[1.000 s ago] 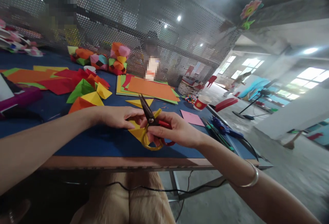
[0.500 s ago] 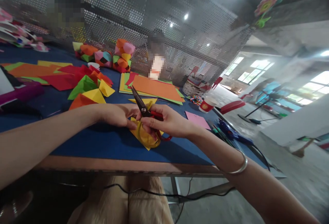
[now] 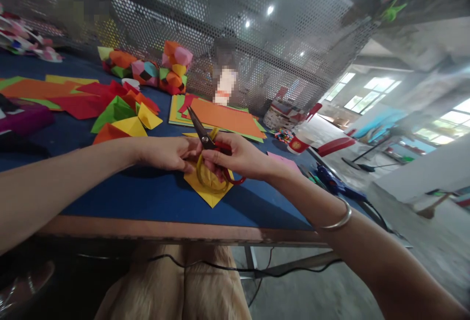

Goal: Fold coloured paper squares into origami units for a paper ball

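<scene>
My right hand point(image 3: 233, 156) is wrapped around a pair of scissors point(image 3: 206, 141) with red and yellow handles. Their dark blades look closed and point up and away to the left. Beneath the scissors a yellow sheet of paper point(image 3: 212, 199) lies on the blue tabletop, one corner toward me. At its left side my left hand point(image 3: 167, 153) has its thumb and fingers bent in on the paper; the fingertips are partly hidden. The middle of the paper is covered by the scissor handles and my right fingers.
Folded paper pieces point(image 3: 127, 123) in several colours lie to the left. Behind my hands is a stack of coloured paper point(image 3: 227, 116). Paper ball shapes point(image 3: 174, 68) stand farther back. On the right are a paper cup point(image 3: 299, 143), pink paper point(image 3: 284, 162) and a blue glue gun point(image 3: 336, 183).
The camera view has shifted a little, so the table sits higher in the picture. Both hands keep nearly the same pose, and the scissors stay in my right hand.
</scene>
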The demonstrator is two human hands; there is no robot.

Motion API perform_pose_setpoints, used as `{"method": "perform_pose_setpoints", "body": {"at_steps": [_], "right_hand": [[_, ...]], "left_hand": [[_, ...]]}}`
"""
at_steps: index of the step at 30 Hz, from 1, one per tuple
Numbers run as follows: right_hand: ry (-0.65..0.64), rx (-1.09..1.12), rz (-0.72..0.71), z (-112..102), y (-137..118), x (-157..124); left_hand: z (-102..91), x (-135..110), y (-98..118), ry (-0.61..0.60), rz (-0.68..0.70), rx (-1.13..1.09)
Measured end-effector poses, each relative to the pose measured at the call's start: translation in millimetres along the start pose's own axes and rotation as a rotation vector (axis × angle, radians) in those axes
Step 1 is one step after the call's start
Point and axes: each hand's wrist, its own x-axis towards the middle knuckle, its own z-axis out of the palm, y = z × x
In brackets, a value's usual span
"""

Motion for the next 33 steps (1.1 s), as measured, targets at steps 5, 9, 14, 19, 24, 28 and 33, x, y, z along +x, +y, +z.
{"method": "perform_pose_setpoints", "body": {"at_steps": [5,9,14,19,24,28,33], "right_hand": [[0.056,-0.035,0.008,-5,2,6],[0.077,-0.066,0.005,-5,3,7],[0.135,-0.165,-0.025,0,3,4],[0.298,-0.338,-0.034,-14,-4,-8],[0.529,-0.686,0.138,-58,3,-33],[0.537,-0.925,0.381,-72,23,-54],[0.603,-1.091,0.523,-53,27,-64]], "left_hand": [[2.7,5,3,-0.053,0.046,-0.134],[3.6,6,3,-0.072,0.072,-0.177],[4.3,4,0,-0.055,0.078,-0.176],[3.6,2,-6,-0.041,0.085,-0.152],[1.4,1,-13,-0.016,0.094,-0.083],[2.3,1,-12,0.034,0.072,-0.023],[4.3,1,0,0.106,0.026,0.061]]}}
